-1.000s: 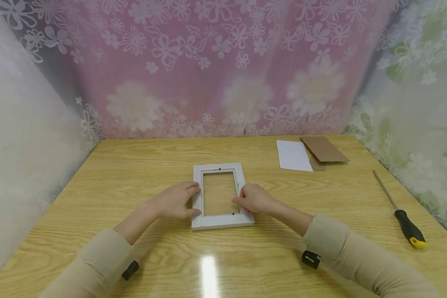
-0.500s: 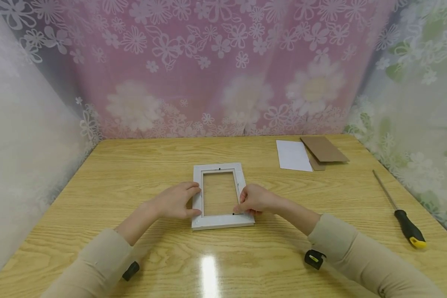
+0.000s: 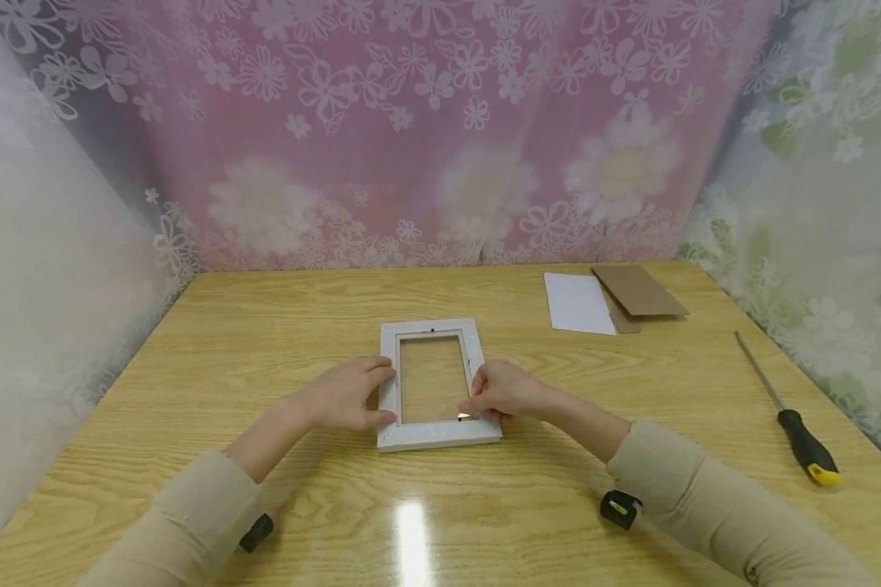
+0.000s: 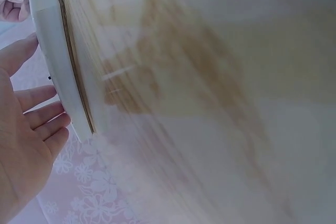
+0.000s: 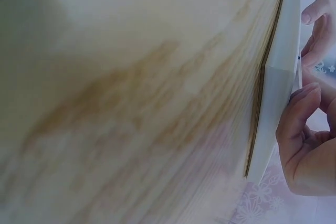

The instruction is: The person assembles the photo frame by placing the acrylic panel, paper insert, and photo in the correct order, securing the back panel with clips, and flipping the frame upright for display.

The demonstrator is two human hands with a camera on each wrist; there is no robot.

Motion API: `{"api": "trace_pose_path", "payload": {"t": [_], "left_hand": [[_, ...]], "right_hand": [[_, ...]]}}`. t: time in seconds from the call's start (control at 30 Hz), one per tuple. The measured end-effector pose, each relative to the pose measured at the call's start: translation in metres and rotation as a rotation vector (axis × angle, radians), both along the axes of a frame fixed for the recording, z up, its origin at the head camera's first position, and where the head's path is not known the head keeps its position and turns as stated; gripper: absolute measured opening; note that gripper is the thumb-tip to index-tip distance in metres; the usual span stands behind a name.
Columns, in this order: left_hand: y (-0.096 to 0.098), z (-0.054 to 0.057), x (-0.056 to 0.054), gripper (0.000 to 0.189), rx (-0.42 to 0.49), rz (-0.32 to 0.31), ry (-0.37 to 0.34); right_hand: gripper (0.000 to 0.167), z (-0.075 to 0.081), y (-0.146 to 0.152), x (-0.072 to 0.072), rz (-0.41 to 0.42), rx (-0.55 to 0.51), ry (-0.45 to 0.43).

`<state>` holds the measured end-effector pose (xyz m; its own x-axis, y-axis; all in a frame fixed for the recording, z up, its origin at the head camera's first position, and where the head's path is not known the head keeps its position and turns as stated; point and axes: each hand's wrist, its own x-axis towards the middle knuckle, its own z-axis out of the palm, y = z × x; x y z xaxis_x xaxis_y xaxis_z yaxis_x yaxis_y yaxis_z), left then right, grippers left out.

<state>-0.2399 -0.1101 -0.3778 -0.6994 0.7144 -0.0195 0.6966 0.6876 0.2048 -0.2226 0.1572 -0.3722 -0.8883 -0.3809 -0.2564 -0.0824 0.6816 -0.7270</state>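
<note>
A white picture frame (image 3: 440, 436) lies back side up on the table, small dark tabs along its inner edge. Beside its left rail is my left hand (image 3: 341, 395), thumb and fingertips resting on it. In the left wrist view, the fingers (image 4: 44, 113) of that hand lie fairly straight against the frame's side. My right hand (image 3: 506, 390) grips the right rail near the lower inner corner, fingers curled. Its thumb tip reaches over the opening. A bright glint shows under the thumb beside a black tab. Whether a clear pane moves there, I cannot tell.
A white sheet (image 3: 578, 303) lies at the back right beside brown boards (image 3: 639, 291), one overlapping another. Along the table's right side lies a screwdriver (image 3: 807, 448) with a black and yellow handle. Flowered curtains (image 3: 426, 163) hang behind the wooden table (image 3: 301, 318).
My right hand has shifted slightly toward the frame's lower right inner corner, its thumb drawing in. A bright glint has appeared there. My left hand stays in place.
</note>
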Motion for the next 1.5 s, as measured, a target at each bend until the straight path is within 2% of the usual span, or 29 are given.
{"api": "trace_pose_path", "payload": {"t": [0.3, 0.73, 0.97, 1.2, 1.3, 1.5], "left_hand": [[0.000, 0.001, -0.002, 0.071, 0.001, -0.003, -0.011], [-0.001, 0.000, -0.002, 0.071, 0.000, -0.007, 0.011], [0.000, -0.001, -0.002, 0.072, -0.003, -0.006, 0.009], [0.000, 0.000, -0.003, 0.072, -0.009, -0.001, -0.007], [0.000, 0.000, -0.002, 0.072, -0.009, 0.002, -0.009], [0.001, 0.002, -0.001, 0.072, -0.010, 0.000, -0.013]], "right_hand": [[0.024, -0.003, 0.001, -0.003, -0.024, -0.012, -0.017], [0.023, -0.005, 0.000, -0.004, -0.039, -0.052, -0.016], [0.028, -0.003, -0.003, -0.005, -0.011, 0.040, 0.036], [0.038, 0.007, -0.006, -0.005, 0.134, 0.210, 0.095], [0.039, 0.010, -0.007, -0.005, 0.169, 0.254, 0.115], [0.030, 0.010, -0.006, -0.004, 0.151, 0.261, 0.117]]}}
